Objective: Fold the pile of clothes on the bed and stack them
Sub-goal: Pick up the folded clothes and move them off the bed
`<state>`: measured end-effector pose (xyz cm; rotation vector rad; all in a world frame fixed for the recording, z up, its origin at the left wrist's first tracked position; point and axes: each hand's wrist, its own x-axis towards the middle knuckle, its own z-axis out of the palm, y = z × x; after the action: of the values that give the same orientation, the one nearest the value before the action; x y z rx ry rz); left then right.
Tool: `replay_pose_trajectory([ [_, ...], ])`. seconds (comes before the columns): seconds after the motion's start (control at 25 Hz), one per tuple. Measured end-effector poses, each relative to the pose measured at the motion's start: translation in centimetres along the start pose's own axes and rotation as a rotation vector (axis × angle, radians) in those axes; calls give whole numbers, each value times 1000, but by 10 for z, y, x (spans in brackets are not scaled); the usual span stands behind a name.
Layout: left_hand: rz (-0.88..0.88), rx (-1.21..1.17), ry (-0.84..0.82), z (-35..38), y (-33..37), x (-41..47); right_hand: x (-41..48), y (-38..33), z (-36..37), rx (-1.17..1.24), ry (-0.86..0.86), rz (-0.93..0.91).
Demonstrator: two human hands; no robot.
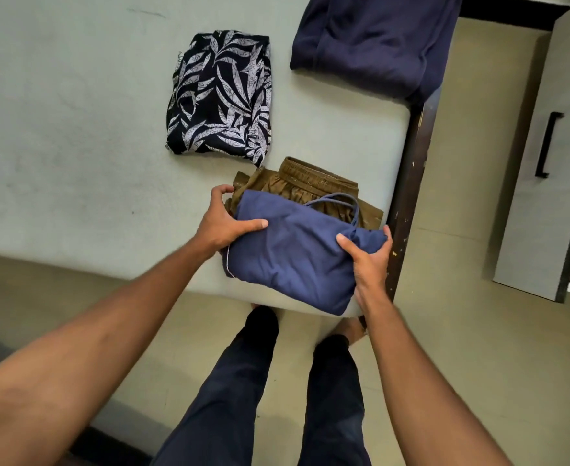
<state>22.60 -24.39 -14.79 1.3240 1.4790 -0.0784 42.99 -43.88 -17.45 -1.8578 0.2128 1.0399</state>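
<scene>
- Holding a folded mid-blue cotton garment with thin straps (pixel 287 250) between both grips, at the near corner of the pale green bed (pixel 75 129).
- Clamping the left grip (pixel 224 222) on the garment's left edge, thumb lying flat on top, fingers curling round the side.
- Clamping the right grip (pixel 369 260) on the garment's right edge, thumb pressing on top, fingers wrapping round the outer side.
- Overlapping a folded olive-brown pair of trousers with an elastic waistband (pixel 310 186), showing just beyond both grips.
- Lying farther beyond the left grip, apart from that stack: a folded black cloth with a pale leaf print (pixel 221 95).
- Lying well beyond the right grip, at the bed's far edge: a loosely folded dark navy garment (pixel 371 38).
- Running just to the right of the right grip: a dark wooden bed frame (pixel 408 183).
- Standing farther right: a grey cabinet door with a black handle (pixel 546 146).
</scene>
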Motion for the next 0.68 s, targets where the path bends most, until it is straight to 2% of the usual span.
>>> replay_pose_trajectory([
  [0.12, 46, 49, -179, 4, 14, -1, -7, 4, -6, -88, -181, 22],
  [0.24, 161, 130, -300, 19, 24, -6, -16, 3, -10, -254, -308, -54],
  [0.36, 225, 248, -250, 15, 32, -16, -23, -14, -12, -294, -338, -136],
  [0.48, 195, 132, -167, 10, 56, -43, -23, -48, -31, -293, -405, -241],
  [0.6, 217, 62, -78, 29, 109, -71, -10, -92, -80, -255, -430, -342],
  [0.68, 244, 51, -48, 67, 156, -84, 6, -120, -129, -208, -432, -384],
])
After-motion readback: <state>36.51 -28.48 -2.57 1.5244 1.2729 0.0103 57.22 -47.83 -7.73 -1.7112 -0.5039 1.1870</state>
